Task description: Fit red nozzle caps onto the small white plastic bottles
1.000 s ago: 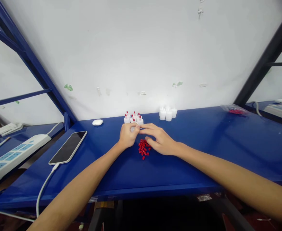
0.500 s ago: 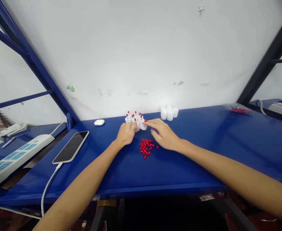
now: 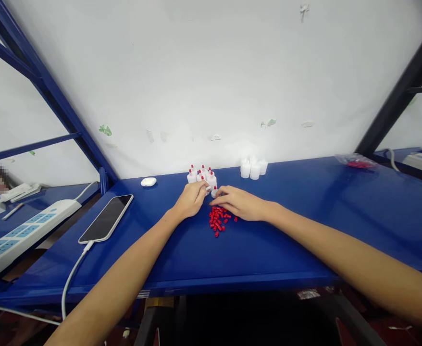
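Note:
My left hand (image 3: 191, 198) is closed at its fingertips on a small white plastic piece (image 3: 207, 188), mostly hidden by the fingers. Behind it stands a cluster of small white bottles (image 3: 211, 179) with red tips. Between my hands, a low white lid with a red tip (image 3: 214, 191) is partly covered by fingers. My right hand (image 3: 245, 203) reaches over the near side, fingers apart and bent down at the upper edge of a pile of small red caps (image 3: 217, 222). Whether a fingertip touches a cap cannot be made out.
Several white bottles without red tips (image 3: 254, 169) stand against the wall to the right. A white earbud case (image 3: 148, 182) and a charging phone (image 3: 106, 218) lie left on the blue table (image 3: 286, 250). A clear bag with red pieces (image 3: 357, 162) lies far right.
My right hand has drawn back from the bottles towards me, to the red caps. My left hand has turned slightly, and a white piece now shows at its fingertips.

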A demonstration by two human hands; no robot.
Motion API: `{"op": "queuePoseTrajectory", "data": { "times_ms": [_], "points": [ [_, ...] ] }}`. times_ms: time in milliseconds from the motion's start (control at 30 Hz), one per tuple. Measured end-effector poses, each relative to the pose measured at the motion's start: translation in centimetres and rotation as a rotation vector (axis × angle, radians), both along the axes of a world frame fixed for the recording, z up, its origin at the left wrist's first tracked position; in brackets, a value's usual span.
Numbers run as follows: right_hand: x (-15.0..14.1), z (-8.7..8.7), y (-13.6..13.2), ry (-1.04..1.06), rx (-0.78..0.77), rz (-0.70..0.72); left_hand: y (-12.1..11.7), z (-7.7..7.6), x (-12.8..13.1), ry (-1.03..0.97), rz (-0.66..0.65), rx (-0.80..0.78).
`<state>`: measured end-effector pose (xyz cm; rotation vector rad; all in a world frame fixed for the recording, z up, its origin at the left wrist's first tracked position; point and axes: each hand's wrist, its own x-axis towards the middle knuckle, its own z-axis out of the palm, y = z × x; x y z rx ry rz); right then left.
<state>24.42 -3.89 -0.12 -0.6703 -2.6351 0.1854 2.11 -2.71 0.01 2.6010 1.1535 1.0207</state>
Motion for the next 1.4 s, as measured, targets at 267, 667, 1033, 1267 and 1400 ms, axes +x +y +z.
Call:
{"op": "queuePoseTrajectory", "data": {
  "times_ms": [267,667,1033,1267,1400],
  "points": [
    [-0.5,-0.5,-0.1,-0.103,0.065,-0.018,-0.1,-0.2,-0.1,-0.019,0.028,0.089],
    [-0.8,0.0,0.3,0.494,-0.151,-0.22,-0.5,-0.1,0.1,-0.273,0.089,0.111],
    [-2.8,0.3,-1.9,1.022,-0.689,-0.08,-1.4,0.0,1.1,-0.131,-0.108,0.083],
    [-3.0,0.3,-2.1,1.145,-0.747,-0.094,-1.8,0.2,1.5,-0.18,-0.111,0.047],
    [-3.0,0.0,-2.1,1.074,-0.737,-0.078,-1.9,-0.1,1.4,-0.176,-0.125,0.033]
  ]
}}
